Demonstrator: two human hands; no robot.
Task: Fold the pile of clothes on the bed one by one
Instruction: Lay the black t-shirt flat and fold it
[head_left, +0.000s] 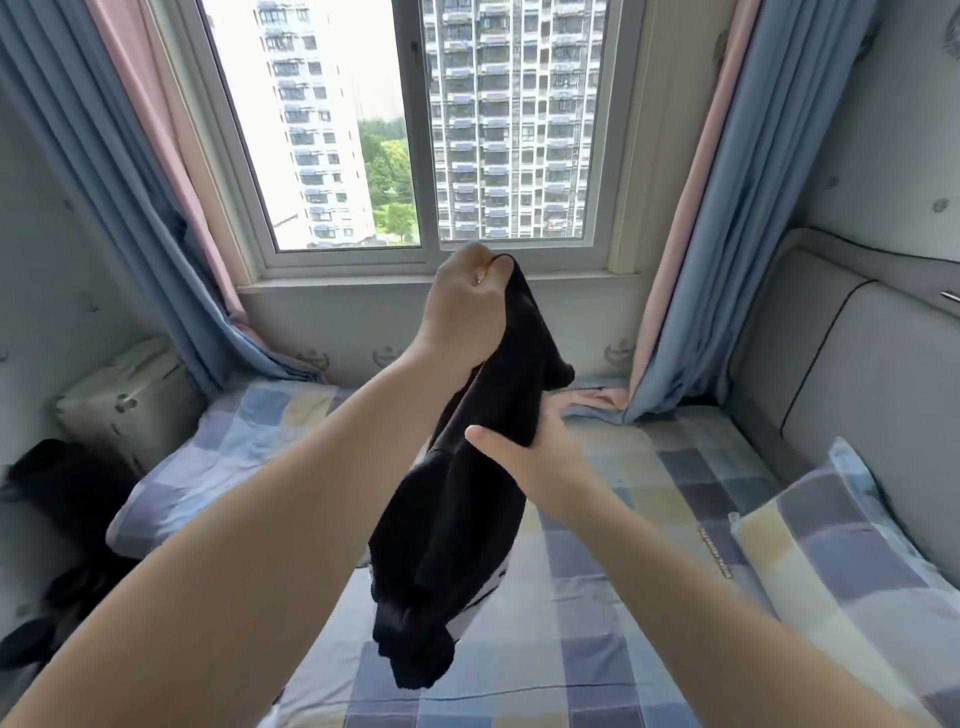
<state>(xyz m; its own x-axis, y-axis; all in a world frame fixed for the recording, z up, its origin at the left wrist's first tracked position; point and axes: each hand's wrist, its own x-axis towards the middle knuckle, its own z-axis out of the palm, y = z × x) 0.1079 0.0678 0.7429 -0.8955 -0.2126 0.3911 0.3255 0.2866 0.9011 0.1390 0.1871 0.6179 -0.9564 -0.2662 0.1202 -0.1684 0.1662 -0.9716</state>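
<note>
Head view: my left grip (467, 312) pinches the hanging black garment (452, 545) at top; right grip (540, 460) clasps it below.

1. Our left forearm (270, 509) is bare and unsleeved up to the left hand (467, 312), just below the window (422, 156).
2. Our right forearm (675, 571) and right hand (540, 462), farther below the window, are equally bare.

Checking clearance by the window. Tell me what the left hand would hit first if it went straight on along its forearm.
Probably the window frame. The left hand, gripping the black garment by its top, points up and away toward it, and nothing shows between them, though depth is unclear.
</note>
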